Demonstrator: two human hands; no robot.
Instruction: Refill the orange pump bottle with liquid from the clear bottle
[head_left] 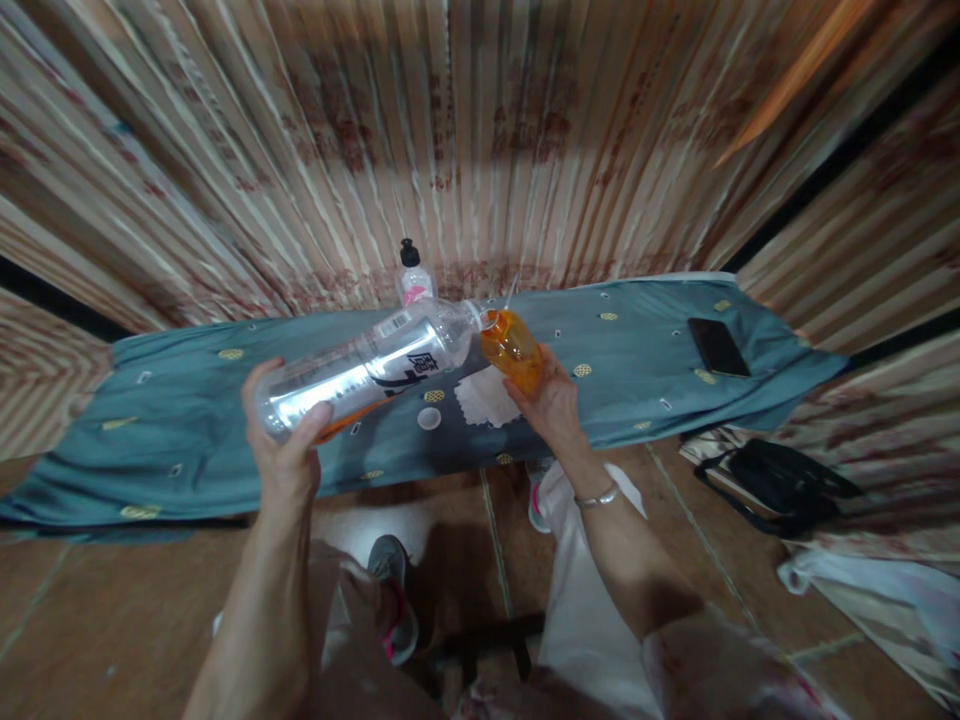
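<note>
My left hand (289, 430) is wrapped round the base of a large clear plastic bottle (360, 370) with a silver label. The bottle is tilted almost flat, its neck pointing right, and some orange liquid shows low in it. My right hand (551, 400) grips a small clear cup or bottle (511, 350) with orange liquid inside, tilted toward the big bottle's neck. The two mouths meet or nearly meet; I cannot tell whether they touch. Below them on the cloth lie a white paper napkin (486, 398) and a small white cap (429, 418).
A clear bottle with a black top (415, 275) stands behind the large bottle. A dark phone (718, 347) lies at the right of the teal cloth (630, 340). Pleated curtains (480, 130) rise behind. On the floor at right is a black bag (780, 485).
</note>
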